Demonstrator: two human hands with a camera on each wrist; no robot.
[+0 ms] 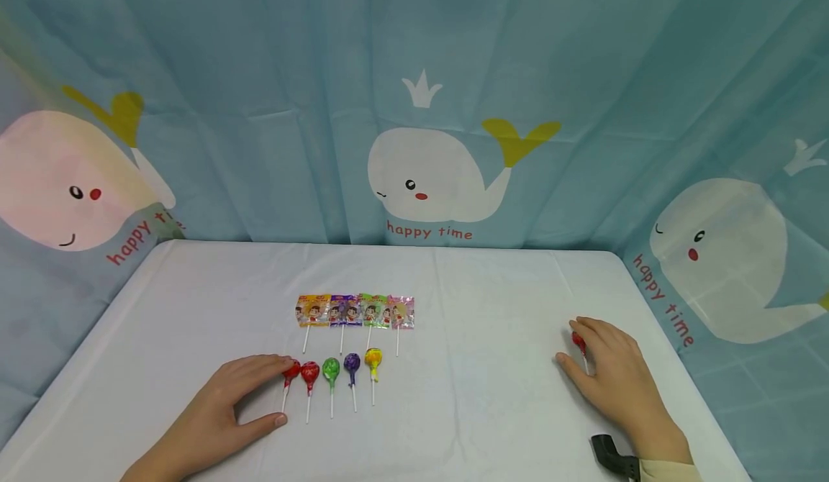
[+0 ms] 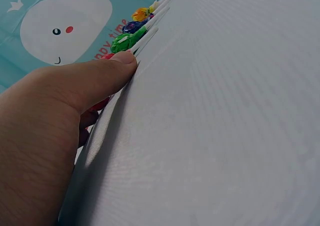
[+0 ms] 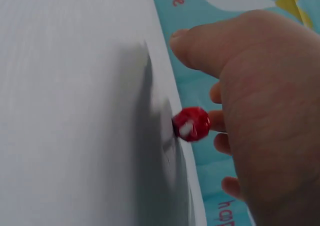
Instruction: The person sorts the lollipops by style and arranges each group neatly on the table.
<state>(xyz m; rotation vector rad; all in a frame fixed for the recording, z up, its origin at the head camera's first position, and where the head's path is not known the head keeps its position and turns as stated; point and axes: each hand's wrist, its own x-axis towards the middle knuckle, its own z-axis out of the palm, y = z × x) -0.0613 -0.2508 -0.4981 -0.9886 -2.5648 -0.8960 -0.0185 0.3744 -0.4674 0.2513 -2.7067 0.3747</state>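
Note:
My left hand [image 1: 216, 414] lies at the left end of a row of lollipops, thumb and fingers spread apart. Its fingertips are right at the head of the leftmost red lollipop [image 1: 291, 372]. Beside that one lie another red lollipop [image 1: 310, 374], a green lollipop [image 1: 331, 369], a purple lollipop [image 1: 352, 364] and a yellow lollipop [image 1: 373, 357]. On the right side of the table, my right hand [image 1: 612, 378] is spread around a separate red lollipop [image 3: 191, 124]. The right thumb stands apart from its round head, while the fingers are close behind it.
Behind the row, flat-wrapped lollipops lie side by side: orange [image 1: 314, 311], purple [image 1: 345, 310], green [image 1: 374, 311] and pink [image 1: 401, 313]. A white cloth covers the table [image 1: 492, 396]. A blue whale-print curtain [image 1: 311, 180] hangs behind it. A black device [image 1: 612, 457] sits at the right wrist.

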